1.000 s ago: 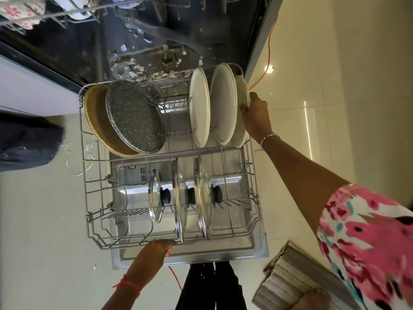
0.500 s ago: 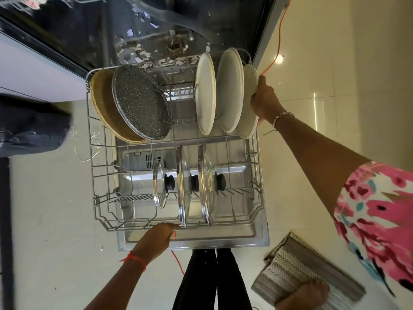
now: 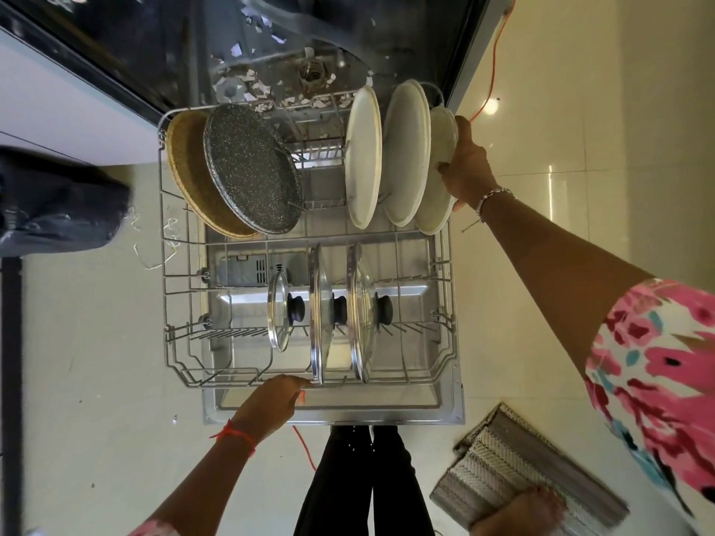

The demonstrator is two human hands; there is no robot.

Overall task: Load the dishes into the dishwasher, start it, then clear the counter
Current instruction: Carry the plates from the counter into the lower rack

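The lower wire rack (image 3: pixel 172 288) is pulled out over the open dishwasher door (image 3: pixel 450 404). It holds a speckled dark pan (image 3: pixel 251 172) against a tan round board (image 3: pixel 185 168), three white plates, and three glass lids (image 3: pixel 358 315) with black knobs standing on edge. My right hand (image 3: pixel 466 168) grips the rightmost white plate (image 3: pixel 439 179) at the rack's far right corner. My left hand (image 3: pixel 271 402) holds the rack's front rim beside the middle lid.
The dark dishwasher tub (image 3: pixel 309 44) opens behind the rack. A dark bag (image 3: pixel 58 203) sits on the floor at left. An orange cord (image 3: pixel 493 67) runs along the floor at right. A woven mat (image 3: pixel 518 470) lies by my legs (image 3: pixel 360 477).
The view has shifted, so the rack sits lower in frame. My right hand has slid slightly along the rightmost plate's edge. My left hand stays on the front rim.
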